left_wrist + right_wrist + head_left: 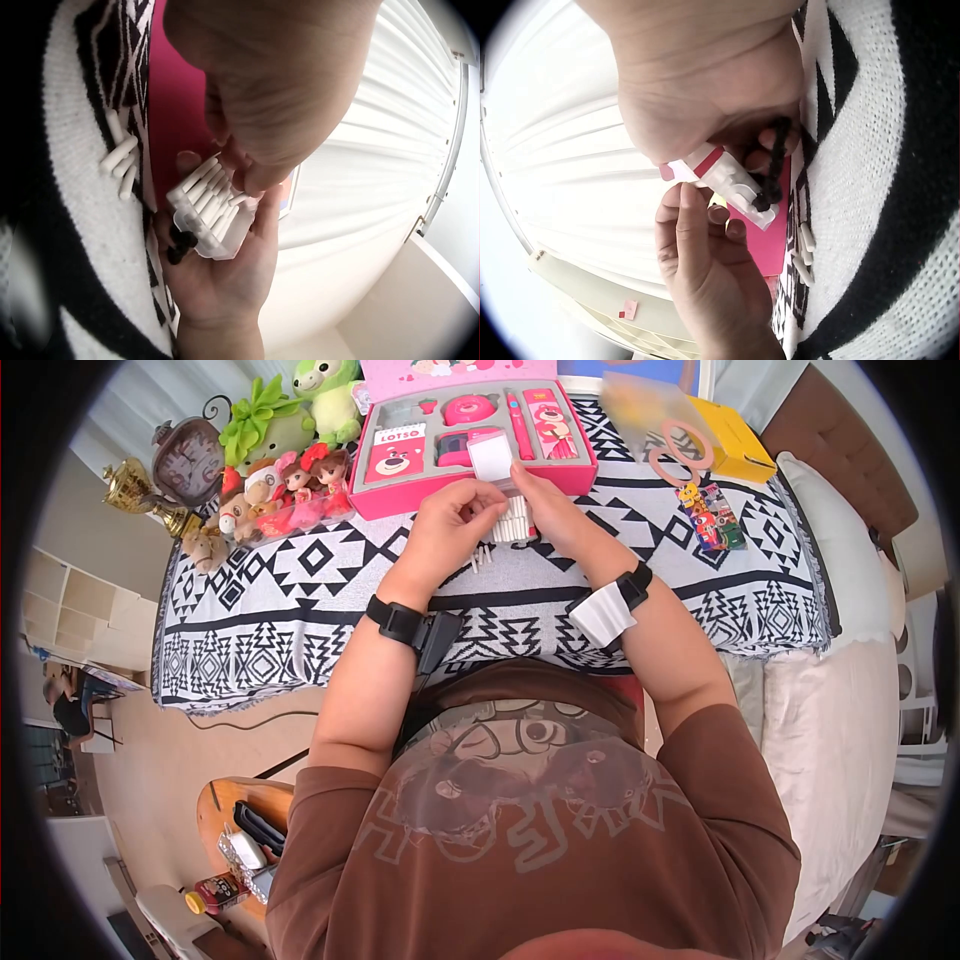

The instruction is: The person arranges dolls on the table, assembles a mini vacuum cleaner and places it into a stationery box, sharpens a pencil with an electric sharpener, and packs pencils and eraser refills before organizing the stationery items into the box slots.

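My right hand (pixel 560 522) holds a small clear plastic case (pixel 238 236) filled with rows of short white sticks (pixel 204 196). Its white flap (pixel 490 457) stands raised at the far end. Over the case's open side is my left hand (pixel 450 532), thumb and fingertips pinching a white stick (pixel 238 199) that lies askew to the rows. A black braided cord (pixel 774 165) hangs by the case at my right fingers. Several loose white sticks (pixel 482 557) lie on the patterned cloth (pixel 330 610), just below the left fingers.
Behind the hands stands an opened pink gift box (pixel 400 498) with bear-themed items. Plush toys and dolls (pixel 305 485), a clock (pixel 188 460) and a gold trophy (pixel 130 488) crowd the left. Tape rolls (pixel 690 445), a sticker sheet (pixel 712 518) and a yellow box (pixel 735 442) lie right.
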`<state>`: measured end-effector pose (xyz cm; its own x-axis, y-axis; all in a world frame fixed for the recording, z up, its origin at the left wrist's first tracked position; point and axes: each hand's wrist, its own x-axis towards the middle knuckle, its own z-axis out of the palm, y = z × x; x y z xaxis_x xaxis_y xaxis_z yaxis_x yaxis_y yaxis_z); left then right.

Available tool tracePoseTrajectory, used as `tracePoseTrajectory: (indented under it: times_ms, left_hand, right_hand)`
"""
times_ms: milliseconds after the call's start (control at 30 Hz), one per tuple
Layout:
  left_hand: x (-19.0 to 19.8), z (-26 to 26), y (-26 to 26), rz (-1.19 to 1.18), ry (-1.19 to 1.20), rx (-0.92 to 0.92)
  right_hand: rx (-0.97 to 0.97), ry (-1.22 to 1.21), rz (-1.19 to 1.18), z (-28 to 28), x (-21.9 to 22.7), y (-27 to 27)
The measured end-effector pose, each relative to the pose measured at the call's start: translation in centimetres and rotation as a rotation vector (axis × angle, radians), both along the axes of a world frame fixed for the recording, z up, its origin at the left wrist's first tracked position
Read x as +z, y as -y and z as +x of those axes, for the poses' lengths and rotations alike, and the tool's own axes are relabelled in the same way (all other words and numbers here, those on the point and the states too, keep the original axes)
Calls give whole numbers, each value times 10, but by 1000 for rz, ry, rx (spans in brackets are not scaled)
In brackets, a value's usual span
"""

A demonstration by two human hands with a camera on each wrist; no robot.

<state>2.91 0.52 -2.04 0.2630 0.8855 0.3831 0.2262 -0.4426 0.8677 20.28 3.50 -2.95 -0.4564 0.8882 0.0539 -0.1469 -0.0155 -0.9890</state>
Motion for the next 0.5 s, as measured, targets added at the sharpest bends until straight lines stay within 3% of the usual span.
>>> tracePoseTrajectory:
  times_ms: [267,500]
  left_hand:
    - [1,0,-1,95,-74,11]
    - [0,-2,-1,-49,-10,-42]
  right_hand:
    - [-16,-8,9,-1,-1,1]
    - [-1,-14,1,1,-1,-1]
